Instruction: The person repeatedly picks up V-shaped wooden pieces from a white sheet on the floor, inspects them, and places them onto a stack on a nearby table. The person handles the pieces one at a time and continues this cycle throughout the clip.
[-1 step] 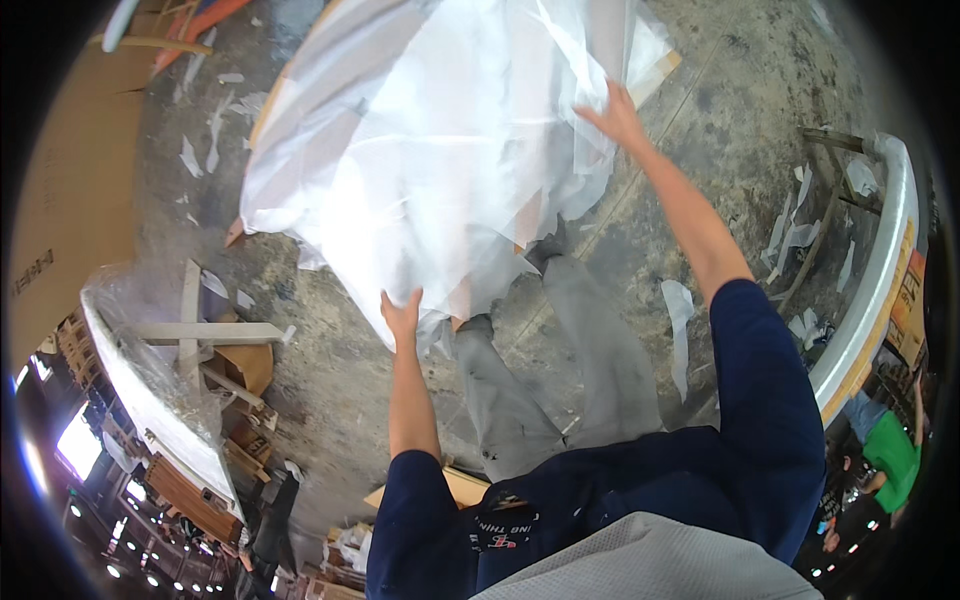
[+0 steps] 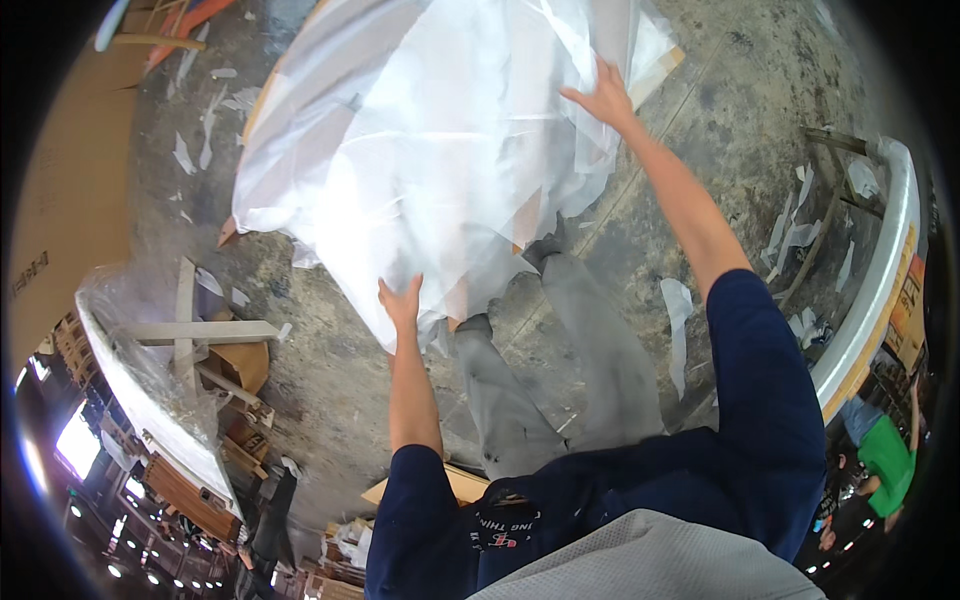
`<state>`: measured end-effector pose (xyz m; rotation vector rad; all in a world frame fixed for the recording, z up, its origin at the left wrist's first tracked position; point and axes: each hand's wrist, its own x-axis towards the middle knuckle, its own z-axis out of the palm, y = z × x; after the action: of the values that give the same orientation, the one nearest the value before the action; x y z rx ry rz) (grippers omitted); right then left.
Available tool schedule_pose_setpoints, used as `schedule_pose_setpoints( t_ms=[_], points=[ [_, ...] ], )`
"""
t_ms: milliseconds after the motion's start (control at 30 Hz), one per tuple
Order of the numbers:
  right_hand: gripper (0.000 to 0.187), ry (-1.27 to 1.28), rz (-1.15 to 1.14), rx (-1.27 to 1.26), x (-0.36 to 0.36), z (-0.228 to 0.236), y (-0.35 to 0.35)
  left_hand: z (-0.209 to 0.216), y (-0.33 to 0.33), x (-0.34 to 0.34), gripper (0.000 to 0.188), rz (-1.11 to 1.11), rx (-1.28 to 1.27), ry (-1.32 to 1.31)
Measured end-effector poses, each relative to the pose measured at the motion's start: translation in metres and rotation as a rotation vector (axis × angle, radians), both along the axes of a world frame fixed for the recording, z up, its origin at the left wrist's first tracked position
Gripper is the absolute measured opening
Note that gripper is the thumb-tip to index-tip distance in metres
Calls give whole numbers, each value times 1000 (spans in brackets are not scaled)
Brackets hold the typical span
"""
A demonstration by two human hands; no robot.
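A large, thin white wrapping sheet [image 2: 400,150], partly see-through, drapes over a flat piece with wooden edges in front of me. Brownish wood shows through it, and a bare corner [image 2: 227,232] pokes out at the left. My left hand [image 2: 403,303] is at the sheet's near edge, thumb and finger spread apart. Farther off, my right hand [image 2: 606,98] lies against the sheet's right side, thumb stretched away from the fingers. Neither hand visibly grips a fold. The sheet's near hem hangs loosely by my feet.
Paper scraps [image 2: 677,335] litter the stained concrete floor [image 2: 700,180]. A plastic-wrapped piece on a wooden stand [image 2: 200,331] stands at left, beside a large cardboard sheet [image 2: 75,190]. Another wrapped curved piece [image 2: 870,310] is at right. A person in green [image 2: 888,450] is beyond it.
Both hands have shifted slightly away from me over the sheet. The sheet's left side and its bare corner have moved a little to the left.
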<state>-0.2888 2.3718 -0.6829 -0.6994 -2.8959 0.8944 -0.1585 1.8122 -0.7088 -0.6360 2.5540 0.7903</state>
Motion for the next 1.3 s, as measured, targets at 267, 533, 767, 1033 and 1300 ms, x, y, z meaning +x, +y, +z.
schedule_pose_setpoints(
  t_ms=[267, 533, 767, 1033, 1300],
  points=[
    [82, -225, -113, 30, -95, -88, -25, -54, 102, -14, 45, -101, -208, 204],
    [32, -165, 197, -383, -14, -21, -59, -3, 111, -27, 15, -239, 193, 323],
    [25, -519, 680, -1081, 121, 53, -244, 83, 124, -21, 50, 333, 1165, -202],
    [59, -632, 666, -850, 167, 121, -295, 108, -50, 150, 34, 516, 540, -503],
    [101, -319, 539, -674, 67, 26, -378, 124, -171, 186, 28, -308, -221, -785]
  ],
)
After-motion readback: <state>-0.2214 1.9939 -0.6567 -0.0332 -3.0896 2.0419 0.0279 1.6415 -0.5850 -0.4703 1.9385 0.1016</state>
